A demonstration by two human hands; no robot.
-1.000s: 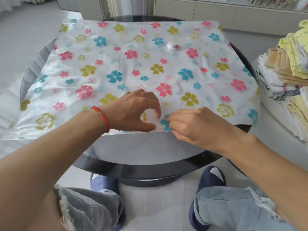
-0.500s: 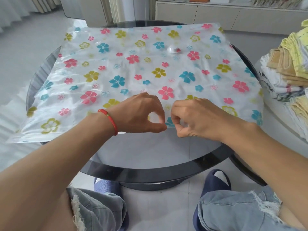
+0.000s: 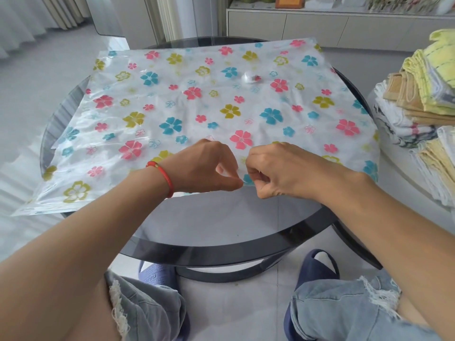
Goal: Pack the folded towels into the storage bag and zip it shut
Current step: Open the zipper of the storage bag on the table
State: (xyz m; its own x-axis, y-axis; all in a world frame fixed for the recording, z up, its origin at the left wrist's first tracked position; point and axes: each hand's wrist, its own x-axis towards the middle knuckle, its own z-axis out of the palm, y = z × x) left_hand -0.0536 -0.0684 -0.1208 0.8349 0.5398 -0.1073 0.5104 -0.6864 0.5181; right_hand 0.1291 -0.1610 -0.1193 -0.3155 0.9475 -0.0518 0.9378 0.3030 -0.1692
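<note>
A flat plastic storage bag (image 3: 209, 104) printed with pink, blue and yellow flowers lies spread over the round glass table (image 3: 221, 232). A white valve (image 3: 251, 77) sits on its far half. My left hand (image 3: 204, 168) and my right hand (image 3: 278, 171) are close together at the middle of the bag's near edge. Each pinches that edge between thumb and curled fingers. Folded towels (image 3: 418, 99) in yellow, tan and white are stacked on a surface to the right, apart from the bag.
The bag's left corner (image 3: 29, 205) hangs past the table rim. A low cabinet (image 3: 320, 28) runs along the far wall. My knees and blue slippers (image 3: 317, 267) are under the table's near rim.
Both hands have lifted slightly at the bag's near edge and curled tighter into pinches. The view has tilted up a little.
</note>
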